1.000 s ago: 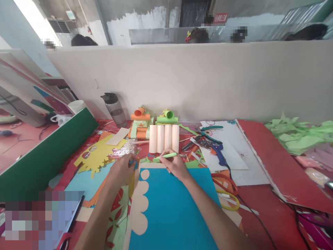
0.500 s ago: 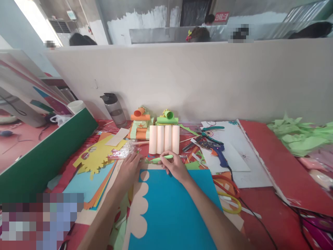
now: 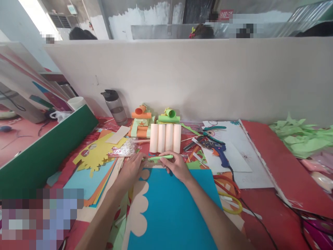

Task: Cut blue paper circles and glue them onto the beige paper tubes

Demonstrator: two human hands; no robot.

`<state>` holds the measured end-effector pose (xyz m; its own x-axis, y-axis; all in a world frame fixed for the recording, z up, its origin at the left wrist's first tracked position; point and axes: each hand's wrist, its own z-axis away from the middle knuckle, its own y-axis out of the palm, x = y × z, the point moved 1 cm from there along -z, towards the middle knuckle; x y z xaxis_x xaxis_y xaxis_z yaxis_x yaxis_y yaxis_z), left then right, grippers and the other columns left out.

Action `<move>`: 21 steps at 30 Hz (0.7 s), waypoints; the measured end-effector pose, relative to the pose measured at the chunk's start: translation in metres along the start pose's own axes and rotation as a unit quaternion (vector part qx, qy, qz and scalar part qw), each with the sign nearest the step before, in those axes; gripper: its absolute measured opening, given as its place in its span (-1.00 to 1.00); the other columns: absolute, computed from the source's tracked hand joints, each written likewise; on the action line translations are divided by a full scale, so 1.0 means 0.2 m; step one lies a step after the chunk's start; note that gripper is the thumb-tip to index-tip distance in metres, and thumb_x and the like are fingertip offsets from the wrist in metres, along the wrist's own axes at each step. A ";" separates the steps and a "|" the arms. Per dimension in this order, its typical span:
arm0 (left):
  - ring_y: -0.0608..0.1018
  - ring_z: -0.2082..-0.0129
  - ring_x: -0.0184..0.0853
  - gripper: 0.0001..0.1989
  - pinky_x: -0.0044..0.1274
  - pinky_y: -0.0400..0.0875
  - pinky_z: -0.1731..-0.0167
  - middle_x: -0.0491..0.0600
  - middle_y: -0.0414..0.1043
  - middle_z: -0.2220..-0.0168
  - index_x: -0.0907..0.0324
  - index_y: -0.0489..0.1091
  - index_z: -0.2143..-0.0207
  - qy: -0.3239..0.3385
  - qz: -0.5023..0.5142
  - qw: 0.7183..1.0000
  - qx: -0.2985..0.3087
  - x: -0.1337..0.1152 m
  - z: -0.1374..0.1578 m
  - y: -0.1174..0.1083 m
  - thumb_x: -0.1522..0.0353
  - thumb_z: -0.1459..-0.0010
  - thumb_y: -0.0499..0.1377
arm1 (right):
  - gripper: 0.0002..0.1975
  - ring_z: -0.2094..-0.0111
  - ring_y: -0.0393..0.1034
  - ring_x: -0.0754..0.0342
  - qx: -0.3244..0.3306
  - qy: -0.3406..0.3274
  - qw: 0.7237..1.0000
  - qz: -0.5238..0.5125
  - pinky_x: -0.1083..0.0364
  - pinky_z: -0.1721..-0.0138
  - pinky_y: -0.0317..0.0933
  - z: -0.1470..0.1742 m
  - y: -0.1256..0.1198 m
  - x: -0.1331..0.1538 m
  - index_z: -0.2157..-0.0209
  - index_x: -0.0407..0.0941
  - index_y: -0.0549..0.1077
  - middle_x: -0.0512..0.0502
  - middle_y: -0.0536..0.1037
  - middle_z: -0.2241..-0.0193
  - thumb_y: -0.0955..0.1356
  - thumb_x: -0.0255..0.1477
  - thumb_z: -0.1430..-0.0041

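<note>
While your right hand (image 3: pixel 177 167) pinches the slim light-green stick (image 3: pixel 166 157) between peach paper tubes (image 3: pixel 165 138) and blue sheet (image 3: pixel 177 205), your left hand (image 3: pixel 133 167) sits by its left end; can't tell if gripping.

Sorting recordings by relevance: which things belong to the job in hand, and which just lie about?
Likely the job's:
green stick, in the right hand
blue sheet, partly beneath that hand

Apparently just lying about:
bottle
glue gun
pliers
yellow cutout
</note>
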<state>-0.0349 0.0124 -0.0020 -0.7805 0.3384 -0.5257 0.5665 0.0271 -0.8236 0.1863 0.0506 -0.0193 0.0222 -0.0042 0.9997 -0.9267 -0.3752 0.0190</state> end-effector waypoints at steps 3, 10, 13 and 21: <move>0.50 0.15 -0.23 -0.77 -0.47 0.37 0.22 0.03 0.44 0.12 0.12 0.30 0.04 0.000 0.042 0.999 0.005 -0.04 0.00 -0.01 0.31 -0.43 -0.11 | -0.68 0.64 0.31 0.16 0.012 -0.005 1.000 0.012 0.18 0.63 0.18 0.00 0.00 -0.01 0.16 -0.08 0.58 0.03 0.50 0.54 0.43 -0.14 -0.19; 0.49 0.21 -0.26 -0.72 -0.50 0.40 0.23 0.03 0.35 0.19 0.11 0.37 -0.02 0.039 0.072 0.997 0.010 -0.09 0.00 0.06 0.25 -0.41 -0.04 | -0.68 0.58 0.32 0.14 0.061 -0.021 0.997 0.053 0.19 0.56 0.18 0.02 0.03 0.00 0.13 -0.07 0.46 0.05 0.46 0.55 0.35 -0.12 -0.29; 0.48 0.23 -0.27 -0.74 -0.50 0.40 0.24 0.03 0.31 0.21 0.14 0.40 0.08 0.041 0.053 0.997 -0.026 -0.10 0.00 0.07 0.28 -0.40 -0.04 | -0.68 0.57 0.31 0.15 0.080 -0.023 0.995 0.060 0.20 0.54 0.18 0.04 0.04 0.02 0.11 -0.06 0.40 0.09 0.43 0.57 0.31 -0.11 -0.32; 0.45 0.31 -0.31 -0.74 -0.51 0.35 0.33 0.05 0.26 0.20 0.17 0.38 0.19 0.074 -0.006 0.996 -0.054 -0.12 0.01 0.04 0.35 -0.40 -0.10 | -0.68 0.52 0.33 0.14 0.087 -0.047 0.992 0.072 0.20 0.51 0.22 0.04 0.07 0.01 0.15 -0.06 0.39 -0.01 0.56 0.42 0.31 -0.09 -0.32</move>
<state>-0.0116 0.0020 0.0041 -0.7441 0.4718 -0.4729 0.5890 0.1294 -0.7977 0.1768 0.0375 -0.0162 -0.0638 -0.1536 0.9861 -0.8439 -0.5191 -0.1354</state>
